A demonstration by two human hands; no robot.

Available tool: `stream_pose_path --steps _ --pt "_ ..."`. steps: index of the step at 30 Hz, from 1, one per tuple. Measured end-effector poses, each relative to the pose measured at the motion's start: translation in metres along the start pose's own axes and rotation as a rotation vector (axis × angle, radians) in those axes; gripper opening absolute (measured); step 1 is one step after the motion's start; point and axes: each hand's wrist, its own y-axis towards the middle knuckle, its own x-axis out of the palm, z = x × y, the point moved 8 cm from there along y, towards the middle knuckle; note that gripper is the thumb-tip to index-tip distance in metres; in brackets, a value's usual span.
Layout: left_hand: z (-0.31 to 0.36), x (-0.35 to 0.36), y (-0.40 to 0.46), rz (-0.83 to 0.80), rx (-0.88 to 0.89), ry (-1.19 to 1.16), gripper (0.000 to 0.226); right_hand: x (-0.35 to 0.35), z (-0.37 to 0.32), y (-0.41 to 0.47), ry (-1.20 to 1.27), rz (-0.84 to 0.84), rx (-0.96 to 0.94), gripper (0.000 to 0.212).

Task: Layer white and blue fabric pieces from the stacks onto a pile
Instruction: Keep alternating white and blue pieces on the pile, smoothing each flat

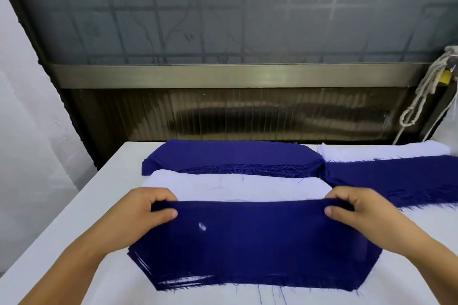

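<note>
A dark blue fabric piece [250, 242] lies spread over the pile near the table's front edge. My left hand [143, 215] pinches its far left corner, thumb on top. My right hand [357, 213] pinches its far right corner the same way, and that far edge is raised a little. Behind it sits a white fabric stack [235, 186]. Farther back is a thick blue fabric stack [233, 156] with frayed edges.
At the right lie more blue fabric [396, 178] and a white fabric pile [381, 151] behind it. The white table [81, 205] ends at a wall with a metal rail. White cord [426, 91] hangs at the far right.
</note>
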Motion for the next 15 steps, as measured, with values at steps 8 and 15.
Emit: stream_pose_path --steps 8,15 --pt "0.021 0.006 -0.041 0.382 0.418 0.282 0.012 0.002 -0.006 -0.038 -0.313 0.414 -0.405 0.030" --pt "-0.014 0.060 -0.050 0.221 0.410 0.326 0.018 0.039 0.028 -0.046 -0.451 0.273 -0.388 0.048"
